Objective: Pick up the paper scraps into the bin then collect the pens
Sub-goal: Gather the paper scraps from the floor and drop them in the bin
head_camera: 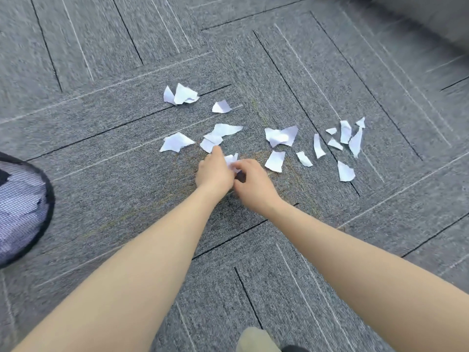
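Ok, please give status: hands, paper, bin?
Left hand and right hand both gripping one paper scrap. Many scraps on carpet. Mesh bin far left, path unobstructed.

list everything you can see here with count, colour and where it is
paper scraps on floor: roughly twenty, white, scattered over the carpet from centre to right
paper scraps in hands: a small bunch, white, held between both hands at centre
bin: one, black mesh with white paper showing inside, left edge, partly out of view
carpet: grey tiles with dark and light lines, fills the floor
grey object: one, blurred, top right corner, cannot tell what it is
pens: none visible
trouser leg: beige, bottom edge
left hand: grips scraps, centre
right hand: pinches the same bunch, centre
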Action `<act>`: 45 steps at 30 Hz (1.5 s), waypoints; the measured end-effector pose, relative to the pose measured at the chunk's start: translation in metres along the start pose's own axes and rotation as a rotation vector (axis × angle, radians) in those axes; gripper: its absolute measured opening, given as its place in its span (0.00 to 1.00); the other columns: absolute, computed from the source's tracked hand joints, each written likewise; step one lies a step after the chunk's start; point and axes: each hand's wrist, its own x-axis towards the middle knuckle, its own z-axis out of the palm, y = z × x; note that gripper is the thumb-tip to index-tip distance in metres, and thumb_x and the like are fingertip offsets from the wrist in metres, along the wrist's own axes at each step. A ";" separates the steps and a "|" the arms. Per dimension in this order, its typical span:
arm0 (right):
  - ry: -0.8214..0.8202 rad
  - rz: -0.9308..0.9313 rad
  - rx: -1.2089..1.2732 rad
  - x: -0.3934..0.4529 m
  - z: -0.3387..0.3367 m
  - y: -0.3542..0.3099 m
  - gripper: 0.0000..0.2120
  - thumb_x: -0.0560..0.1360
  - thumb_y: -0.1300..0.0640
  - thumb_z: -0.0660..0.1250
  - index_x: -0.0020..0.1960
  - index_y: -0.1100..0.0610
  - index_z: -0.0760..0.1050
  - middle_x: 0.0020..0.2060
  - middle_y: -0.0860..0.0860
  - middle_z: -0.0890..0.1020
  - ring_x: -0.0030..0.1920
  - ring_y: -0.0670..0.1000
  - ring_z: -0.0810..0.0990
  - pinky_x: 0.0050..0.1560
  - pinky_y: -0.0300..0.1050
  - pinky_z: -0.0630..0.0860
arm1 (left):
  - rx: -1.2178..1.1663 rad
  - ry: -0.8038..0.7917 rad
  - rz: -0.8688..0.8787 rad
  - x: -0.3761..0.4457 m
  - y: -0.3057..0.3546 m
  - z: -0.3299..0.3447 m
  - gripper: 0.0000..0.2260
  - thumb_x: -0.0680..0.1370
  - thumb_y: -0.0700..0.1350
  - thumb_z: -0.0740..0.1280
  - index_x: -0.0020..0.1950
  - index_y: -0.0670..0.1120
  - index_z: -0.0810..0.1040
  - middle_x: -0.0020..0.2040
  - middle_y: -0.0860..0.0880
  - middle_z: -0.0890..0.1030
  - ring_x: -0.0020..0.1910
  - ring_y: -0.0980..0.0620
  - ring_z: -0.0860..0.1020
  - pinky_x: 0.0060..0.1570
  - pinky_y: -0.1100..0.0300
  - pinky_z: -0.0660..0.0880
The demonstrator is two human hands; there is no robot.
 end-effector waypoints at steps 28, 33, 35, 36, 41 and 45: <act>0.311 0.151 -0.253 0.070 -0.089 0.037 0.08 0.74 0.52 0.67 0.50 0.53 0.80 0.66 0.50 0.72 0.67 0.56 0.66 0.65 0.50 0.61 | 0.209 0.038 0.265 0.049 0.006 -0.031 0.07 0.77 0.37 0.61 0.50 0.35 0.76 0.75 0.42 0.63 0.73 0.44 0.63 0.69 0.53 0.61; 0.321 0.166 -0.168 0.069 -0.076 0.039 0.06 0.75 0.61 0.63 0.50 0.57 0.75 0.59 0.57 0.73 0.60 0.60 0.72 0.57 0.50 0.68 | 0.286 0.151 0.376 0.041 0.007 -0.020 0.07 0.77 0.33 0.59 0.48 0.34 0.76 0.61 0.39 0.73 0.58 0.39 0.73 0.57 0.47 0.72; 0.363 0.197 -0.031 0.068 -0.072 0.036 0.11 0.73 0.66 0.61 0.54 0.58 0.71 0.58 0.57 0.75 0.57 0.59 0.74 0.52 0.48 0.68 | 0.230 0.149 0.335 0.042 0.009 -0.021 0.06 0.76 0.33 0.59 0.43 0.38 0.74 0.60 0.39 0.71 0.55 0.40 0.74 0.54 0.50 0.72; 0.386 0.225 0.034 0.068 -0.071 0.034 0.14 0.73 0.67 0.61 0.58 0.58 0.69 0.57 0.57 0.75 0.56 0.58 0.75 0.50 0.46 0.67 | 0.185 0.142 0.299 0.041 0.010 -0.023 0.08 0.75 0.32 0.59 0.39 0.42 0.71 0.60 0.39 0.70 0.54 0.41 0.74 0.53 0.53 0.71; 0.404 0.301 0.127 0.069 -0.074 0.030 0.21 0.72 0.68 0.61 0.64 0.58 0.63 0.58 0.56 0.76 0.51 0.56 0.73 0.50 0.45 0.67 | -0.034 0.132 0.098 0.037 0.018 -0.025 0.13 0.75 0.31 0.59 0.57 0.43 0.68 0.62 0.40 0.71 0.55 0.42 0.73 0.48 0.56 0.67; 0.382 0.332 0.174 0.067 -0.074 0.032 0.19 0.72 0.66 0.64 0.61 0.58 0.65 0.57 0.56 0.75 0.47 0.54 0.72 0.47 0.46 0.68 | -0.079 0.042 -0.029 0.026 0.011 -0.025 0.15 0.75 0.31 0.61 0.60 0.42 0.68 0.55 0.43 0.74 0.48 0.45 0.73 0.37 0.57 0.69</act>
